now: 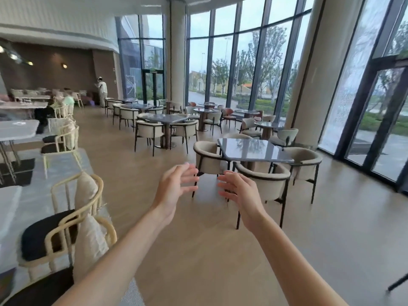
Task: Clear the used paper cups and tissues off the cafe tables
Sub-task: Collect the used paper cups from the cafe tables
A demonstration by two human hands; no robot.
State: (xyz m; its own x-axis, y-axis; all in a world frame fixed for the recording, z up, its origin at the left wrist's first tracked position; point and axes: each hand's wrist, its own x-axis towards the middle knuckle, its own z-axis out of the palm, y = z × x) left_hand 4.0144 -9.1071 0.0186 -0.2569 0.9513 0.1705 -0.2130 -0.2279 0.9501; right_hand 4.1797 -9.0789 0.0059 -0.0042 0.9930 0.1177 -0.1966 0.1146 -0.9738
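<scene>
My left hand and my right hand are stretched out in front of me at mid-height, palms facing each other, fingers spread and relaxed, holding nothing. Beyond them stands a glossy grey cafe table with nothing visible on its top. A second grey table stands further back to the left. On the white table at the far left lies something small and pale that I cannot make out. No paper cup or tissue is plainly visible.
Beige tub chairs ring the near grey table. Rattan chairs with black seats line the left side beside white tables. Wooden floor runs down the middle. Tall windows and a column stand on the right. People are at the far left back.
</scene>
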